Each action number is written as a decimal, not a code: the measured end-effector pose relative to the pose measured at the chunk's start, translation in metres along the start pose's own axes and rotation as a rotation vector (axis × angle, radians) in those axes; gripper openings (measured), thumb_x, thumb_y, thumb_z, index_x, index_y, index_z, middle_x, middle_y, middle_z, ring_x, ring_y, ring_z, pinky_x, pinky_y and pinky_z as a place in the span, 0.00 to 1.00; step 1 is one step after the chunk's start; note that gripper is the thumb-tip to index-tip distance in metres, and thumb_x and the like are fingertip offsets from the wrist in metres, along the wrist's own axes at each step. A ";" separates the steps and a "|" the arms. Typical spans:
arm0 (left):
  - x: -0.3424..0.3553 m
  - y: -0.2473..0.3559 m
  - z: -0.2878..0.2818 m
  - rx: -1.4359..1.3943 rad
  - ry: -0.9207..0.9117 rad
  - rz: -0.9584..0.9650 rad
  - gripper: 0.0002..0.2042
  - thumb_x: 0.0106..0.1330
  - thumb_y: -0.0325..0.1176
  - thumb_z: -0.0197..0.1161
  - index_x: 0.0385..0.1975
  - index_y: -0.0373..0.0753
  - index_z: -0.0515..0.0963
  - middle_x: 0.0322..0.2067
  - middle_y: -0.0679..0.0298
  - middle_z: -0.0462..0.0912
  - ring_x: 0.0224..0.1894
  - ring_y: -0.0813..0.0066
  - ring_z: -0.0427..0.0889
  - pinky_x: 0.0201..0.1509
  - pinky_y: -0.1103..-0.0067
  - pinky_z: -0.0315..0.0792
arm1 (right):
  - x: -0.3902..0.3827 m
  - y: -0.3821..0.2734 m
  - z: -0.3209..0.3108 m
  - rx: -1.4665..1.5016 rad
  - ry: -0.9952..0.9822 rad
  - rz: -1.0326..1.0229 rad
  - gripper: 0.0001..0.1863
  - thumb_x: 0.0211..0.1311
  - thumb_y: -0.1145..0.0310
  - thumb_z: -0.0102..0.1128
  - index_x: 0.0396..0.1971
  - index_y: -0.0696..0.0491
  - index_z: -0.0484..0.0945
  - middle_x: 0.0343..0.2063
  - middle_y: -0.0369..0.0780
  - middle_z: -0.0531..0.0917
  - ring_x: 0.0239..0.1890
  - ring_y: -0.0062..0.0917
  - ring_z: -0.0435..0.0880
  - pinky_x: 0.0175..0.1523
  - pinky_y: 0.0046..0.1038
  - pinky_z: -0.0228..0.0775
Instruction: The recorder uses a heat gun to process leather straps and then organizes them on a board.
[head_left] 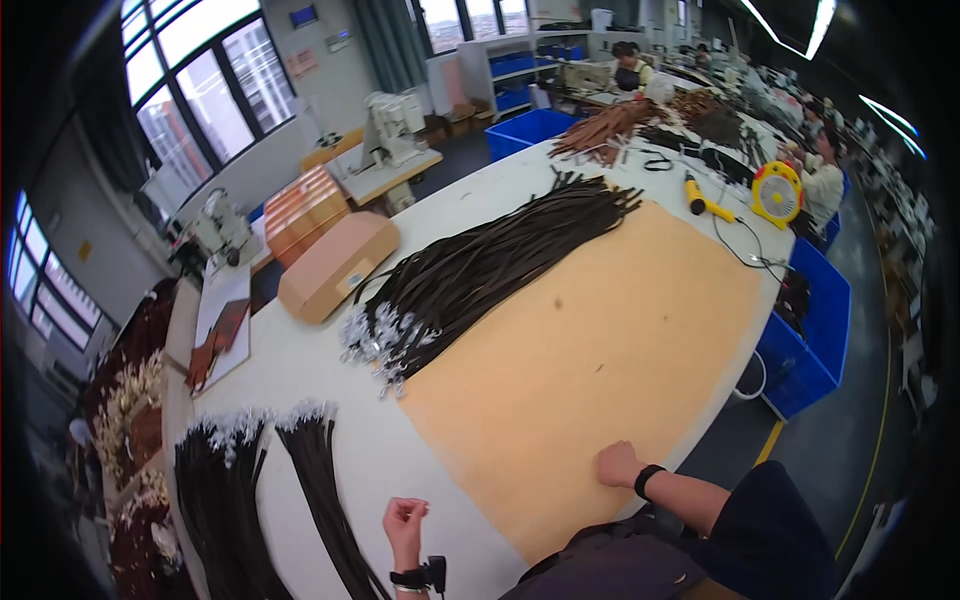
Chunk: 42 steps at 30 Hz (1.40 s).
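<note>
My left hand [405, 518] is raised over the white table [470, 555] near its front edge, fingers curled into a pinch, with anything in them too small to make out. My right hand [620, 464] rests curled on the tan sheet [580, 360]; what lies inside its fingers is hidden. Left of my left hand lie two bundles of dark straps [220, 500] [325, 490] with silver metal hardware at their far ends. A large pile of dark straps [500, 255], with clustered silver hardware [390, 340], lies along the sheet's far left side.
A cardboard box [340, 265] sits at the table's left. A yellow tool [705, 200], small fan [777, 190] and brown straps [600, 130] are farther back. Blue bins [810, 330] stand right. Co-workers [628, 70] [822, 190] work at the back and right. Sewing machines [390, 135] stand left.
</note>
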<state>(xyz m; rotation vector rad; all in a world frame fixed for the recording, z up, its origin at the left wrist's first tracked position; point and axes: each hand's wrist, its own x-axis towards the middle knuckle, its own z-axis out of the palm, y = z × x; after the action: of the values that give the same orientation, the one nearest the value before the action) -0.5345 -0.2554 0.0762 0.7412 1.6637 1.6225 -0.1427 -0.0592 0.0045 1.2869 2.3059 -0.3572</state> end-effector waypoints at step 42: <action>0.025 0.029 0.651 0.653 -1.086 0.429 0.20 0.66 0.36 0.64 0.57 0.41 0.76 0.50 0.54 0.81 0.51 0.52 0.80 0.54 0.66 0.75 | 0.023 0.606 -0.159 0.516 -0.010 -0.031 0.17 0.60 0.58 0.58 0.45 0.53 0.78 0.40 0.46 0.85 0.45 0.42 0.83 0.47 0.41 0.73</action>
<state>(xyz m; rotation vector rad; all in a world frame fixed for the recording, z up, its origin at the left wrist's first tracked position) -0.0331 0.1593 0.1143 1.9642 1.1770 0.5636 0.3188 0.3466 0.1301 1.4703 2.3086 -1.0178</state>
